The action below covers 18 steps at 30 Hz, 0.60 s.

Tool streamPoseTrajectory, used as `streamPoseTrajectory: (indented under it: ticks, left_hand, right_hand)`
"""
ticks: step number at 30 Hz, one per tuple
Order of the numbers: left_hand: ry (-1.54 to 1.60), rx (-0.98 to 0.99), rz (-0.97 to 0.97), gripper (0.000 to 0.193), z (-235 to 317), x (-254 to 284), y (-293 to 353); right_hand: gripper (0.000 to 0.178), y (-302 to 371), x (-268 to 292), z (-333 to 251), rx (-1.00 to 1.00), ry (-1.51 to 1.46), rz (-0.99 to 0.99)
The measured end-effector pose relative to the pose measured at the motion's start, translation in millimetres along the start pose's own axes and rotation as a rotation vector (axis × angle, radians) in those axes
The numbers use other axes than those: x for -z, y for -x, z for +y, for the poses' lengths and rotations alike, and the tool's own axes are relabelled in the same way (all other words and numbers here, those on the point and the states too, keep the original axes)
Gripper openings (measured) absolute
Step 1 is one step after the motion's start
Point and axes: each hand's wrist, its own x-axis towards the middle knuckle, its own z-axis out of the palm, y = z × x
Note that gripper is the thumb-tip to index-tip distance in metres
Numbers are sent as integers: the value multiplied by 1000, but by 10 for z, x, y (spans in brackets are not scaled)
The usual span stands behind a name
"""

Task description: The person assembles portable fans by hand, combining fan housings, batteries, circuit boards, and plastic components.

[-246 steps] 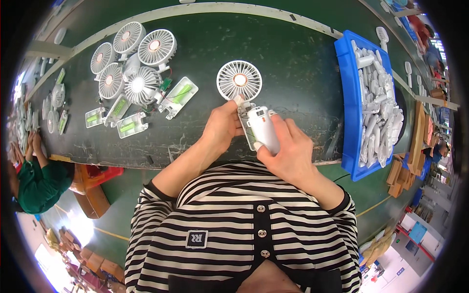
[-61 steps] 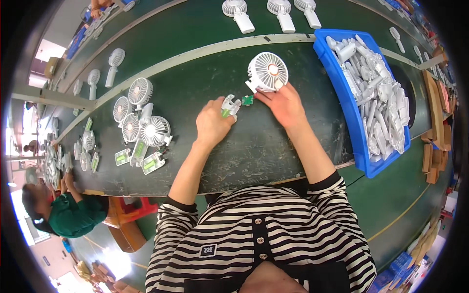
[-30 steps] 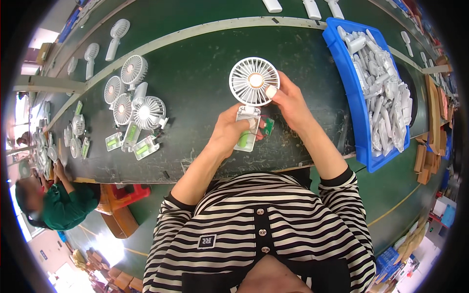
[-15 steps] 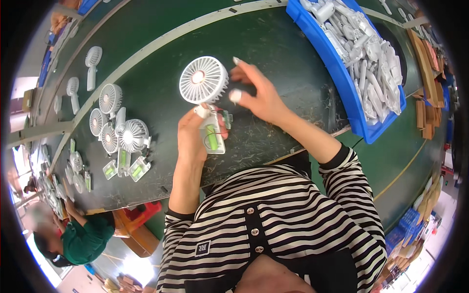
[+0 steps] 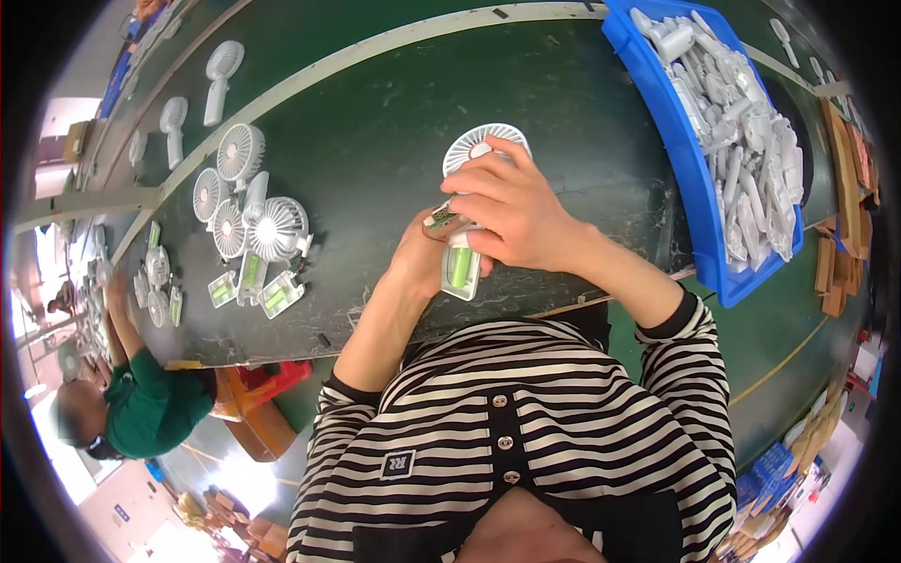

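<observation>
A white handheld fan [image 5: 486, 141] is between my hands, its round grille facing up and its handle open. Inside the handle lies a green battery cell [image 5: 460, 267]. My left hand [image 5: 418, 253] holds the fan from the left near the handle, its fingers partly hidden behind it. By the left fingertips sits a small green circuit board [image 5: 441, 218]. My right hand [image 5: 526, 206] is curled over the fan from the right, its fingers across the lower grille and neck, covering the joint. The wires there are mostly hidden.
Several white fans [image 5: 279, 228] with open handles lie in a cluster at left, and more fans [image 5: 223, 70] rest beyond the pale strip. A blue bin [image 5: 690, 202] of white plastic parts stands at right. A co-worker in a green top [image 5: 160, 403] reaches in from far left.
The fan has shifted right in the picture and nearer my body. My right hand, apart from it with fingers spread earlier, has closed over its neck and grille. The circuit board has turned toward my left fingertips.
</observation>
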Motion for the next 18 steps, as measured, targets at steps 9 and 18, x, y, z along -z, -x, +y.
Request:
streamPoseTrajectory:
  ticks: [9,18]
  left_hand:
    - [26,-2,-84,23,15,31,12]
    - [237,-57,86,30,-22,68,-32]
  right_hand:
    - [19,-59,10,16,6,-17,-93]
    - [20,154,-207,-64,177,167,271]
